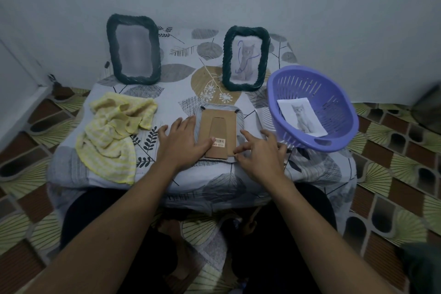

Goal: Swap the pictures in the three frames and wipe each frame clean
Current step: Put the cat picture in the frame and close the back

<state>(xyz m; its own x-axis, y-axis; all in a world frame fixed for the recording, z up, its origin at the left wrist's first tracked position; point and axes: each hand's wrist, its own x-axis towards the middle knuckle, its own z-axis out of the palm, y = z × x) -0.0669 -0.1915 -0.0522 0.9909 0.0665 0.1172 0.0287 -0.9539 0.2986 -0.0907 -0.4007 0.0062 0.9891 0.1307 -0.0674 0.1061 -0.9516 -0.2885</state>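
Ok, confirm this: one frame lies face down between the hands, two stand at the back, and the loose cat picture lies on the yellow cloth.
Not quite. The head view shows the loose cat picture lying in the purple basket, not on the yellow cloth. The rest holds.

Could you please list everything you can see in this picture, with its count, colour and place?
empty-looking frame: one, dark green, upright, back left of the table
frame with a cat picture: one, dark green, upright, back centre-right
face-down frame: one, brown card back, pale rim, front centre
cloth: one, yellow and white, crumpled, front left
basket: one, purple, tilted, right edge of the table
loose cat picture: one, grey on white, inside the basket
table cover: one, pale with grey and tan leaves
floor tiles: many, brown and green, around the table
left hand: one, flat on the face-down frame's left side
right hand: one, fingertips at that frame's right edge
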